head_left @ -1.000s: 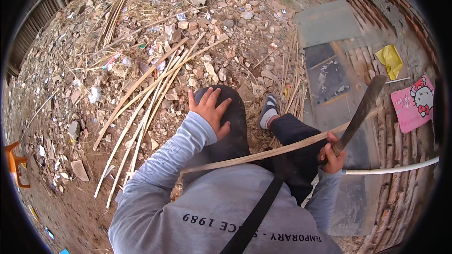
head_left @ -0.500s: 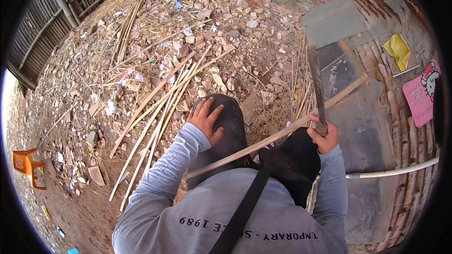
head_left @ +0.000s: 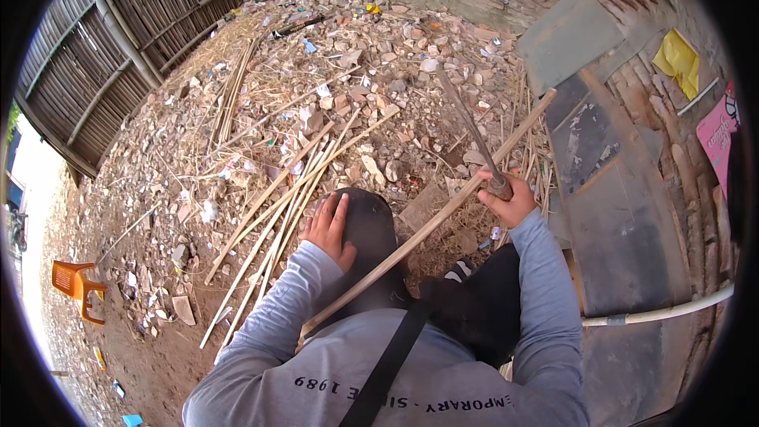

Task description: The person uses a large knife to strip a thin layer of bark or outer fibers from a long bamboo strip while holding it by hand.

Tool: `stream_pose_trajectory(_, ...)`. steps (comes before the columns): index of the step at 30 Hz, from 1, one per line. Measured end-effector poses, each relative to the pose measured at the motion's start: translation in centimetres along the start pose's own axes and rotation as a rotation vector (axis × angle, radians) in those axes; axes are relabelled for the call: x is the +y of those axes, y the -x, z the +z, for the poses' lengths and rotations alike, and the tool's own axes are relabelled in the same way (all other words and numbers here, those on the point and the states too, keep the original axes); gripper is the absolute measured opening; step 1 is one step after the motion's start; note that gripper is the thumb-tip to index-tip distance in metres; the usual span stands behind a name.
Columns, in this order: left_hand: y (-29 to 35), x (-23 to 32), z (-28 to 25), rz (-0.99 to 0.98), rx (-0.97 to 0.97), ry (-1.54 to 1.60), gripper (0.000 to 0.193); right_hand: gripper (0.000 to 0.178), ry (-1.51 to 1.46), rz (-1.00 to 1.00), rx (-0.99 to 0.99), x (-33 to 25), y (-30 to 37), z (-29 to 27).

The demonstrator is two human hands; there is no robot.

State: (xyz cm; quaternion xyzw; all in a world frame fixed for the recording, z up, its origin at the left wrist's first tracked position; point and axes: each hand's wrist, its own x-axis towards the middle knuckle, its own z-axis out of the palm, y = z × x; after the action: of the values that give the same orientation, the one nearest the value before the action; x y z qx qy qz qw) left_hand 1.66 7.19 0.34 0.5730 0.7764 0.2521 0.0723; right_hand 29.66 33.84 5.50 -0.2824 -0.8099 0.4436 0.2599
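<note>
My right hand (head_left: pixel 510 199) is closed around the handle of a machete with a long dark blade (head_left: pixel 466 117) pointing up and away to the left. A long pale bamboo strip (head_left: pixel 423 247) slants across my lap, from near my waist to beyond my right hand. The strip passes right by that hand's fingertips; whether they also grip it I cannot tell. My left hand (head_left: pixel 325 231) lies with fingers apart on my left knee (head_left: pixel 367 225) and holds nothing. Several loose bamboo strips (head_left: pixel 278 213) lie on the ground ahead to the left of my knee.
Rubble and litter cover the ground. Dark flat panels (head_left: pixel 621 229) and a white pipe (head_left: pixel 672 311) lie to my right, beside a brick wall. An orange plastic chair (head_left: pixel 77 289) stands at left. A bamboo fence (head_left: pixel 87 63) rises far left.
The machete and right hand have moved left and forward, the blade now tilting left. The strip's far end points more steeply away. My left hand remains on the knee; the view has shifted.
</note>
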Motion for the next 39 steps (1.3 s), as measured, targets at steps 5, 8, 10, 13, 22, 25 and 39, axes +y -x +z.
stream_pose_trajectory(5,-0.2,1.9,-0.5,0.031,-0.025,-0.077,0.092,0.039,-0.090,0.208,0.082,3.4,2.4,-0.3)
stream_pose_trajectory(8,-0.4,2.8,-0.5,0.118,0.007,-0.061,0.086,0.040,-0.093,0.074,0.158,4.7,2.6,-1.1)
stream_pose_trajectory(10,-0.1,4.0,-0.9,0.227,0.063,-0.079,0.063,0.039,-0.029,-0.013,0.236,5.7,2.9,-0.9)
stream_pose_trajectory(13,1.6,6.4,-1.7,0.351,0.043,-0.047,0.050,0.039,-0.102,0.068,0.294,4.8,3.4,-1.0)
stream_pose_trajectory(22,10.7,3.6,-1.1,-0.069,-0.084,-0.112,0.056,0.038,-0.266,0.183,0.329,2.7,2.2,-0.8)
stream_pose_trajectory(25,11.6,4.5,-2.1,-0.184,-0.173,-0.077,0.052,0.040,-0.180,0.118,0.372,2.9,0.3,-1.1)
stream_pose_trajectory(39,11.9,0.0,-0.6,-0.413,-0.144,-0.055,0.034,0.041,0.337,0.054,0.244,3.3,0.4,-1.5)
